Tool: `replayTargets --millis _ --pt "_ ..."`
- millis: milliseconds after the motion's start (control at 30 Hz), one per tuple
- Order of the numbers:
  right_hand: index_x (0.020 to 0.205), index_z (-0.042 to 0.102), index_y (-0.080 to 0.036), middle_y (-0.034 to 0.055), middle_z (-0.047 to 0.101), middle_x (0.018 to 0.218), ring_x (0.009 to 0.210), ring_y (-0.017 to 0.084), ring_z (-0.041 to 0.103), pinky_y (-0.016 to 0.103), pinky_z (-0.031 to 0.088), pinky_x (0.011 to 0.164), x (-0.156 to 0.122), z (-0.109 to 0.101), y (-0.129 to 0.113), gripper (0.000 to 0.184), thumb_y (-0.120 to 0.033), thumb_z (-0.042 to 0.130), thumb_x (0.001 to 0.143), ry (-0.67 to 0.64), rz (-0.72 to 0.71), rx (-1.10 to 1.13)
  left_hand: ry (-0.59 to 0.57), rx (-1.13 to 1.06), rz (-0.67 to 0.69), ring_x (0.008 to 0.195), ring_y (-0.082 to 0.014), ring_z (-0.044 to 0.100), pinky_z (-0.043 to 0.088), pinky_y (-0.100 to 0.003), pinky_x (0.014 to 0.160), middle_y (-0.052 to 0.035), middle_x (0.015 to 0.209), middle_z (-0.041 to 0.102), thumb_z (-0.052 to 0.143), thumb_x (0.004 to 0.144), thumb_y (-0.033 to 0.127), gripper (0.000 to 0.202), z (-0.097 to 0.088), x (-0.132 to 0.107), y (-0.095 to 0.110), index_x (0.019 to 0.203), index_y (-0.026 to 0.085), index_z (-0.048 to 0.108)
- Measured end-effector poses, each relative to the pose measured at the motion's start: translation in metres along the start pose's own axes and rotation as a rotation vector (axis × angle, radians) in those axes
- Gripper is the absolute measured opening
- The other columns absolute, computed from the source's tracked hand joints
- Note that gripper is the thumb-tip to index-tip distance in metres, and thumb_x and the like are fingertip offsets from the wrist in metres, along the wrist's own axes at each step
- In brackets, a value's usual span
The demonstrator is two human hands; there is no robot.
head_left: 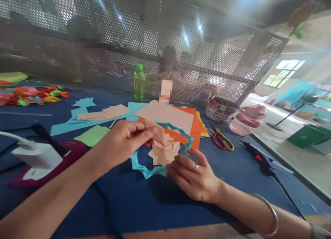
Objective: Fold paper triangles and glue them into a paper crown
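Observation:
My left hand pinches a peach paper petal between thumb and fingertips. The petal belongs to a layered peach paper flower, which sits inside a twisted turquoise paper ring. My right hand grips the ring's lower right side, with a ring on one finger and a bangle on the wrist. Behind the hands lies a stack of peach and orange card. Turquoise paper offcuts spread to the left.
A glue gun and red-and-yellow-handled scissors lie on the blue table cover to the right. Farther back stand a green bottle, a woven basket and a pink container. A seated person shows through a perforated metal screen.

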State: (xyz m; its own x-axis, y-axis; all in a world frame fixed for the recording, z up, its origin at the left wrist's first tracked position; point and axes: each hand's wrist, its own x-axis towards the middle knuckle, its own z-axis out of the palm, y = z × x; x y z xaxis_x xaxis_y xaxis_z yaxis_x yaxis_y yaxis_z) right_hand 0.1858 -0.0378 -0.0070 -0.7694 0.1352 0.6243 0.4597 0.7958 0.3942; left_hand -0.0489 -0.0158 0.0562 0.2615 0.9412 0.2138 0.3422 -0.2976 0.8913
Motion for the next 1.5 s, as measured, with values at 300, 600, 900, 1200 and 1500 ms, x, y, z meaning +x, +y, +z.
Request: replayTargets --millis 300,600,900,1200,1500 --pt "0.083 0.069 -0.014 0.0001 0.072 0.076 0.088 0.016 0.063 0.040 0.037 0.098 -0.004 0.001 -0.001 0.012 -0.009 0.059 0.088 0.039 0.118 0.027 -0.079 0.295 0.352 0.100 -0.0121 0.066 0.048 -0.019 0.091 0.0016 0.107 0.073 0.052 0.095 0.026 0.022 0.029 -0.015 -0.007 0.099 0.026 0.074" --pt "0.079 0.067 -0.015 0.0003 0.070 0.073 0.083 0.017 0.062 0.039 0.038 0.094 -0.007 0.003 -0.001 0.014 -0.009 0.059 0.088 -0.040 0.139 0.085 -0.106 0.408 0.296 0.093 -0.0137 0.070 0.051 -0.019 0.084 0.0024 0.099 0.077 0.052 0.094 0.029 0.022 0.039 -0.014 -0.020 0.095 0.024 0.074" --pt "0.093 0.065 -0.017 0.0022 0.070 0.084 0.090 0.019 0.060 0.038 0.037 0.091 -0.006 0.006 0.001 0.020 -0.036 0.061 0.091 -0.158 0.371 0.319 -0.143 0.456 0.193 0.087 -0.0162 0.072 0.053 -0.021 0.075 0.0017 0.097 0.077 0.049 0.094 0.030 0.027 0.039 -0.015 -0.012 0.095 0.024 0.075" --pt "0.079 0.062 -0.018 0.0006 0.065 0.075 0.088 0.017 0.057 0.038 0.038 0.091 -0.008 0.006 -0.001 0.017 -0.011 0.052 0.091 -0.146 0.273 0.259 -0.161 0.429 0.155 0.077 -0.0159 0.072 0.052 -0.022 0.067 0.0003 0.088 0.078 0.047 0.094 0.029 0.029 0.041 -0.015 -0.011 0.089 0.022 0.074" --pt "0.075 0.065 -0.016 0.0014 0.070 0.077 0.087 0.017 0.059 0.040 0.040 0.091 -0.006 0.001 -0.002 0.018 -0.008 0.057 0.089 -0.072 0.133 0.160 -0.223 0.445 0.168 0.078 -0.0151 0.071 0.052 -0.022 0.069 0.0016 0.088 0.077 0.046 0.095 0.029 0.029 0.041 -0.019 -0.013 0.093 0.023 0.074"
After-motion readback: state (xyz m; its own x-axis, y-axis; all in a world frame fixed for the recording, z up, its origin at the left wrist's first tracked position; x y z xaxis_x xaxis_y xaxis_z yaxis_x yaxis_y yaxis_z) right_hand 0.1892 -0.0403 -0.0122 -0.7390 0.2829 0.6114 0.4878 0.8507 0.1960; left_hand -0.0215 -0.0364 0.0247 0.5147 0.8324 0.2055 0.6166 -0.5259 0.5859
